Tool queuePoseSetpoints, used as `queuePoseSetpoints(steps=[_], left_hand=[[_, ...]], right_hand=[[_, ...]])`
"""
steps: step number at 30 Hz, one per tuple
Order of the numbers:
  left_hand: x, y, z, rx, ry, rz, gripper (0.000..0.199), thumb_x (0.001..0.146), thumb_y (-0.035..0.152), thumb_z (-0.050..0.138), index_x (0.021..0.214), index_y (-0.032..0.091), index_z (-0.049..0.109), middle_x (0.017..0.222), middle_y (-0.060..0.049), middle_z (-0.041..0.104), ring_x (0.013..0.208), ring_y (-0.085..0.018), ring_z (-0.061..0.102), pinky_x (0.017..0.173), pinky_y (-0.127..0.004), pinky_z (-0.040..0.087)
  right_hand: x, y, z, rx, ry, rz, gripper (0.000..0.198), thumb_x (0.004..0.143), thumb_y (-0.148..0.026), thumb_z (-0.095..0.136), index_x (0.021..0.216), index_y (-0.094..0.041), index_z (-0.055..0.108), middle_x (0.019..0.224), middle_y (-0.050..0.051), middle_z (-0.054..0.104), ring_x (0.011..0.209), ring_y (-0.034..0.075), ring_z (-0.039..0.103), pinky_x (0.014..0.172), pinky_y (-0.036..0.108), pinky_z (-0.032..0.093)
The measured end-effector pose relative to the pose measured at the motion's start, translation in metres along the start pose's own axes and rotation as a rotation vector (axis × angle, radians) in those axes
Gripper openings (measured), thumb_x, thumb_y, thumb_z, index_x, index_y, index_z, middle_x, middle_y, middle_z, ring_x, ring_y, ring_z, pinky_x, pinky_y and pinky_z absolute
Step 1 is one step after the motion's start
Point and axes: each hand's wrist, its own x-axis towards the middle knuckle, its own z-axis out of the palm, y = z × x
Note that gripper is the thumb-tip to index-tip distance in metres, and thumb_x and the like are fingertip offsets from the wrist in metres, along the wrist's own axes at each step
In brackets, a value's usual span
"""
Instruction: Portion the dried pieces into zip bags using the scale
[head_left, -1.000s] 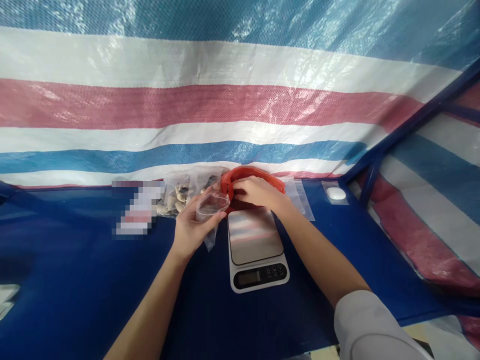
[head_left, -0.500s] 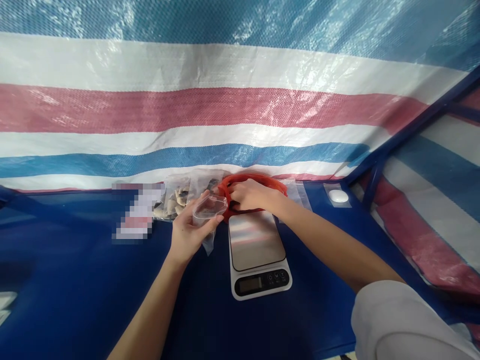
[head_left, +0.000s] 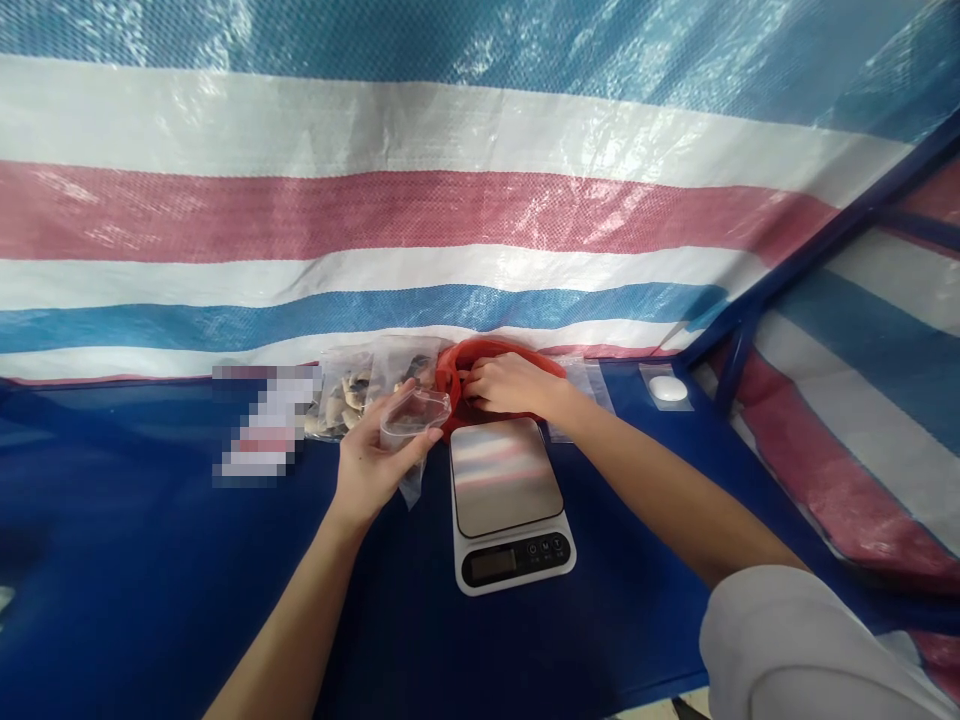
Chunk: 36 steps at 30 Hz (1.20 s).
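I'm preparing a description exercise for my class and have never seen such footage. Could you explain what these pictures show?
There is no machine here: these are a person's two bare hands, filmed by a camera worn on the head, looking forward and down. The left hand holds an open, clear plastic bag. The right hand reaches into a red plastic bag; what its fingers touch inside is hidden. On the dark blue table, nearer the camera, stands a white scale with a shiny metal plate. To the left lie see-through bags of pale and dark pieces; far right, a white oval object. Behind hangs a red, white and blue striped sheet.
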Motion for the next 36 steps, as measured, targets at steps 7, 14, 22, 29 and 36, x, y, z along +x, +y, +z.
queuePoseSetpoints(steps=[7,14,22,29,36], left_hand=[[-0.001,-0.002,0.002,0.01,-0.002,0.049,0.06,0.078,0.05,0.081,0.129,0.021,0.07,0.12,-0.01,0.075,0.12,-0.031,0.068,0.113,-0.049,0.05],[-0.002,-0.005,0.004,-0.003,-0.018,0.05,0.06,0.079,0.05,0.081,0.13,0.021,0.069,0.121,-0.01,0.074,0.12,-0.031,0.068,0.113,-0.05,0.05],[-0.001,0.0,0.004,0.019,-0.023,0.105,0.052,0.081,0.05,0.079,0.125,0.024,0.072,0.122,-0.009,0.074,0.119,-0.032,0.068,0.109,-0.05,0.054],[-0.002,0.001,0.007,0.014,-0.042,0.107,0.055,0.081,0.047,0.08,0.129,0.023,0.071,0.124,-0.01,0.073,0.12,-0.032,0.068,0.111,-0.048,0.052],[-0.004,0.005,0.013,0.041,-0.093,0.14,0.06,0.079,0.048,0.08,0.13,0.019,0.069,0.132,-0.013,0.07,0.126,-0.032,0.065,0.111,-0.046,0.05]], right_hand=[[0.002,-0.002,0.01,-0.111,0.02,-0.038,0.036,0.102,-0.014,0.041,0.113,-0.015,0.075,0.121,0.013,0.074,0.103,0.026,0.071,0.073,0.034,0.046],[0.003,-0.004,0.017,-0.128,0.061,0.001,0.037,0.1,-0.007,0.04,0.119,-0.012,0.072,0.112,0.013,0.078,0.095,0.027,0.073,0.072,0.036,0.047],[-0.004,0.005,0.023,0.189,0.225,0.171,0.028,0.1,-0.021,0.055,0.117,-0.024,0.077,0.109,0.007,0.08,0.091,0.023,0.073,0.075,0.032,0.048],[-0.025,0.01,0.021,0.737,0.528,0.361,0.016,0.092,-0.027,0.067,0.098,-0.024,0.082,0.101,0.002,0.081,0.091,0.02,0.075,0.084,0.031,0.055],[-0.044,-0.019,-0.008,1.015,0.612,0.255,0.016,0.086,-0.033,0.074,0.093,-0.021,0.081,0.097,0.002,0.081,0.091,0.02,0.074,0.085,0.03,0.057]])
